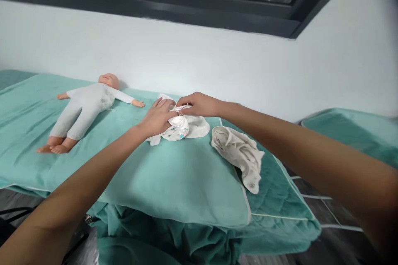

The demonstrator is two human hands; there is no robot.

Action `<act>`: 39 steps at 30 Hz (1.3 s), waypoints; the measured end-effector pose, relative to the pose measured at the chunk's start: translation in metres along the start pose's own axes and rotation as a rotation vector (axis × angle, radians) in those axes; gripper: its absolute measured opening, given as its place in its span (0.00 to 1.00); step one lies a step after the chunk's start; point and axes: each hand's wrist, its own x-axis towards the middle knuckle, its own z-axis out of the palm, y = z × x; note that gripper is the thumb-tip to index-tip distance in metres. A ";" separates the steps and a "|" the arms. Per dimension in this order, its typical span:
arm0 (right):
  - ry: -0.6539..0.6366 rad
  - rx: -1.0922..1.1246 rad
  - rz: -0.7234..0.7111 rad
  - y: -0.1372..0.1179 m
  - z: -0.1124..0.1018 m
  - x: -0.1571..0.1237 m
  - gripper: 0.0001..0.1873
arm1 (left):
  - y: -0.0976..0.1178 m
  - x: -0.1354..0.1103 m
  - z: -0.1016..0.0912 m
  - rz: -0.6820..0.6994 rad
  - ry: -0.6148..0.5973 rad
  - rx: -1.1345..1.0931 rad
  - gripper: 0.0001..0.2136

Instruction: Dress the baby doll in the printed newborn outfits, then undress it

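Observation:
A small white patterned baby garment (182, 128) lies bunched on the teal blanket (174, 178) near the wall. My left hand (158, 116) rests on top of it with fingers curled over the cloth. My right hand (199, 104) pinches the garment's upper edge from the right. A second crumpled white garment (241, 153) lies apart, to the right of both hands. A baby doll (85, 109) in a light grey suit lies on its back at the left, arms spread, out of reach of either hand.
The blanket covers a table that ends at a white wall (217, 62) under a dark window frame. Teal fabric (161, 240) hangs in folds off the near edge. Another teal-covered surface (354, 130) stands at the right across a gap of dark floor.

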 end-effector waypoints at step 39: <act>0.427 1.427 0.276 -0.034 0.126 0.000 0.31 | 0.066 -0.029 -0.032 -0.456 0.447 -0.701 0.15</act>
